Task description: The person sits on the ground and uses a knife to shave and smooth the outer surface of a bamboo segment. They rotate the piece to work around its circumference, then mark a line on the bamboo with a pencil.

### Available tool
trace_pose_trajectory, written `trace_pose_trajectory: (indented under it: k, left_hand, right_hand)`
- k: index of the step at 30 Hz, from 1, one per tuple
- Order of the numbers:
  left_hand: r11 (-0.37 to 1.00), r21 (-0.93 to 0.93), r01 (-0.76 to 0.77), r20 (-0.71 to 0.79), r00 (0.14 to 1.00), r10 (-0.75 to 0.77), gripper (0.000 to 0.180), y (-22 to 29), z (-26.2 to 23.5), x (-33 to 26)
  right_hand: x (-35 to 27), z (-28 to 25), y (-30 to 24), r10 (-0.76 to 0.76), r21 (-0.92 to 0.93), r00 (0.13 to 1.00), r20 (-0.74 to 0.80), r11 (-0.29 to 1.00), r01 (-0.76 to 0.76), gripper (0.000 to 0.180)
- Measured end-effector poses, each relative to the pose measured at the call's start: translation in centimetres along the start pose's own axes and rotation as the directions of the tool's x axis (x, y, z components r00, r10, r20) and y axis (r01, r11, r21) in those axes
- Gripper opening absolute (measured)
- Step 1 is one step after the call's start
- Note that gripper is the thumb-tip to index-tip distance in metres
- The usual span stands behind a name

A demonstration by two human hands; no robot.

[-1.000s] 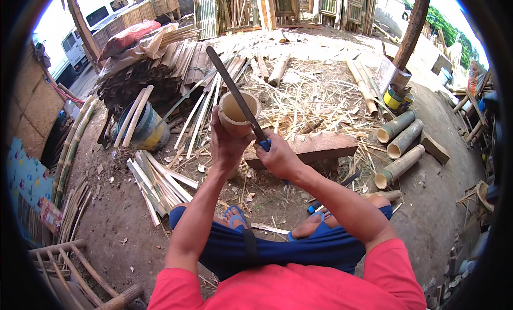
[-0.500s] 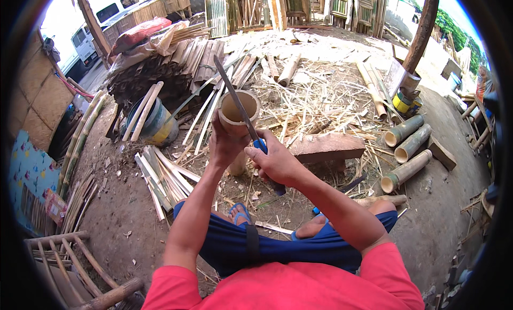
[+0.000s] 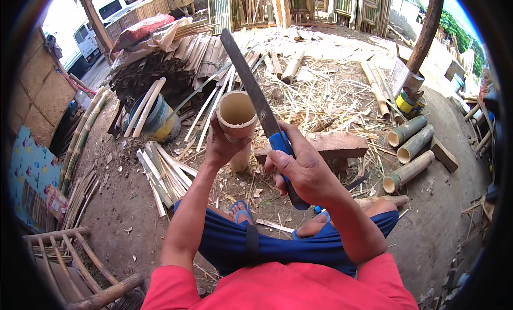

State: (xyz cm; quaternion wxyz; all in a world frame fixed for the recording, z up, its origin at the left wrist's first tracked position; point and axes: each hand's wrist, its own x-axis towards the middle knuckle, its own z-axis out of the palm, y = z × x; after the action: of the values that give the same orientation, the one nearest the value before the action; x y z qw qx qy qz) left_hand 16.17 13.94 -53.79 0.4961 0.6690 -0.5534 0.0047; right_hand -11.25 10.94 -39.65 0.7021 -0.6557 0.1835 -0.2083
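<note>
My left hand (image 3: 220,142) is wrapped round a bamboo tube (image 3: 238,129), holding it upright with its pale, rough-cut rim upward. In my right hand (image 3: 310,168) is a long grey file (image 3: 254,93) with a blue and black handle. My thumb lies along the handle, and the blade slants up and to the left. The blade passes just right of the tube's rim; whether they touch, I cannot tell. Part of the tube's lower side is hidden by my left fingers.
A thick wooden block (image 3: 331,144) lies ahead of my knees. Several cut bamboo tubes (image 3: 409,174) lie at the right. Split bamboo strips (image 3: 160,171) lie at the left by a bucket (image 3: 160,126). Shavings (image 3: 315,96) cover the ground beyond, near a slat stack (image 3: 176,64).
My right hand has risen and moved right with the file. The blade, earlier across the tube's mouth, now stands at its right side. The left hand with the tube has barely moved.
</note>
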Motion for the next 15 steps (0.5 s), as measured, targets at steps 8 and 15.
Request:
trace_pose_trajectory:
  k: [8,15]
  left_hand:
    - [0.977,-0.189,0.100,0.337,0.941,-0.030,0.116,0.8,-4.4,2.0]
    - [0.974,-0.152,0.170,0.382,0.919,-0.101,0.116,1.4,-4.9,2.3]
  right_hand:
    - [0.8,-0.6,6.6,-0.129,-0.343,0.975,-0.182,0.938,0.060,0.043]
    - [1.5,0.3,5.7,-0.261,-0.402,0.960,-0.101,0.894,0.201,0.051]
